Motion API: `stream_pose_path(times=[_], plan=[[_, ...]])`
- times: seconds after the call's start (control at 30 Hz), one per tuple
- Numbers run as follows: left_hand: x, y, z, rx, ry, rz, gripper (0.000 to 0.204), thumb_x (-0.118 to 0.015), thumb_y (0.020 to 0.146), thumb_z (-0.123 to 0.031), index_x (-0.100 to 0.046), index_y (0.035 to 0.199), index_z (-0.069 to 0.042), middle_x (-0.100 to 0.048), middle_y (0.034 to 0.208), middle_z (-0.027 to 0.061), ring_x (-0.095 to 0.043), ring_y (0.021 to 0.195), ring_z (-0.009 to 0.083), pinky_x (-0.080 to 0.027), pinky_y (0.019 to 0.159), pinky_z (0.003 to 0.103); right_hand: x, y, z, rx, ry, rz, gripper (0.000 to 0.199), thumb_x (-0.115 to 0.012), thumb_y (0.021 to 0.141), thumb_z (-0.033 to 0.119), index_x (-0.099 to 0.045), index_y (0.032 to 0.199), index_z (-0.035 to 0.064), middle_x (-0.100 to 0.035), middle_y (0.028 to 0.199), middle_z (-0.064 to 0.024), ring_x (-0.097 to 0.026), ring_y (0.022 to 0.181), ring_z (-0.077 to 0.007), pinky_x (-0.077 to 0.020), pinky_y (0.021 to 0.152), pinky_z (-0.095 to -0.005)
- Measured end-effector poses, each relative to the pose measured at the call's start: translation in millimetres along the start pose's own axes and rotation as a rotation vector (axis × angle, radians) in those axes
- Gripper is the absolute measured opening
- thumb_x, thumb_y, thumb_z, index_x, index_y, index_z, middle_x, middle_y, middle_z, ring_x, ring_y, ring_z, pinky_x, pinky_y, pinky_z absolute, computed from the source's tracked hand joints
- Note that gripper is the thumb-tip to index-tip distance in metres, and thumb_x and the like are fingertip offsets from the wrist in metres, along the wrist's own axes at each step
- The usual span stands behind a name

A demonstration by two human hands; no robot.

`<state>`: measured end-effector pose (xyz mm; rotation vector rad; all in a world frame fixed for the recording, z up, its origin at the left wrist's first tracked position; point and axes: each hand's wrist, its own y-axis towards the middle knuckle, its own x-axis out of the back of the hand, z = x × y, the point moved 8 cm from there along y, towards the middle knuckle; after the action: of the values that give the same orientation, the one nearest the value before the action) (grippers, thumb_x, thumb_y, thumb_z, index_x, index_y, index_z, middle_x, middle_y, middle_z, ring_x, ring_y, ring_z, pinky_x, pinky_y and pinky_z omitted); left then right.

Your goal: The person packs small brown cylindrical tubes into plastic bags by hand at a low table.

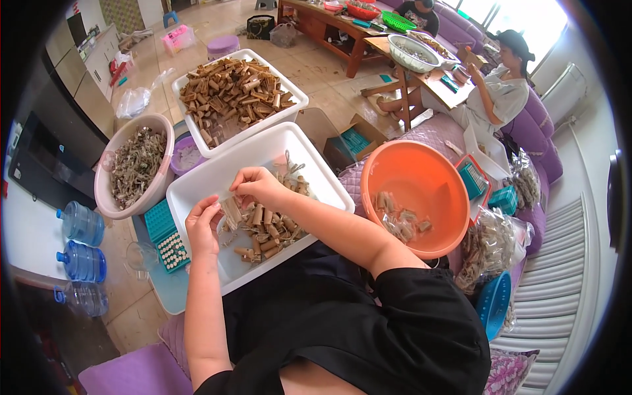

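Both hands work over a white tray (197,187) on the person's lap. The left hand (201,227) and the right hand (258,185) meet near the tray's left edge, their fingertips pressed together on one pale brown roll (231,210), which stands tilted between them just above the tray floor. A loose heap of rolls (270,227) lies in the middle of the tray, reaching toward its far right corner.

Beyond the far edge sits a second white tray (289,92), heaped with brown rolls. To the left of the near tray is a round pale basin (104,191) of grey dried bits, with a small purple bowl (187,158) between it and the trays. A teal block with rows of holes (166,234) lies just beside the near tray's left corner. To the right stands an orange basin (421,174) with a few rolls and a clear bag at its bottom. Three water bottles (82,260) lie on the floor at the left. Another person (500,92) sits at a wooden table (329,26) across the room.

The person's forearms cover part of the tray's near edge, and what the rolls are made of cannot be made out.
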<state>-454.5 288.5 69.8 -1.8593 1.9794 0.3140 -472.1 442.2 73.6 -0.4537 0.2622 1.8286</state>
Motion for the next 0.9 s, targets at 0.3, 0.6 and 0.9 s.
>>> stream_pose_path(times=[0.3,0.6,0.9], plan=[[-33,-28,-22,-0.111,-0.239,0.220,0.006,-0.052,0.083,-0.003,-0.056,0.088,-0.004,-0.057,0.090,0.0038,-0.057,0.079,0.0132,-0.049,0.072,0.027,-26,-31,34,0.124,0.262,0.081,0.007,-0.056,0.082,-0.004,-0.062,0.080,-0.0019,-0.057,0.077,-0.0053,-0.061,0.060,-0.0146,-0.0530,0.056,-0.0245],[-57,-62,-24,0.045,-0.506,0.430,0.006,-0.041,0.076,-0.009,-0.037,0.072,-0.006,-0.043,0.074,0.0092,-0.052,0.076,0.0356,-0.046,0.072,0.045,-65,-53,18,0.091,0.442,0.306,0.013,-0.053,0.087,0.001,-0.058,0.075,-0.0022,-0.047,0.082,-0.0056,-0.057,0.064,-0.0137,-0.0535,0.056,-0.0250],[-55,-80,-45,-0.105,-0.215,0.379,0.030,-0.063,0.083,-0.014,-0.037,0.069,-0.011,-0.042,0.067,0.0015,-0.054,0.066,0.0226,-0.047,0.061,0.032,-85,-63,24,0.120,0.473,0.337,0.012,-0.051,0.081,-0.005,-0.057,0.071,-0.0023,-0.048,0.079,-0.0048,-0.056,0.060,-0.0131,-0.0543,0.052,-0.0266]])
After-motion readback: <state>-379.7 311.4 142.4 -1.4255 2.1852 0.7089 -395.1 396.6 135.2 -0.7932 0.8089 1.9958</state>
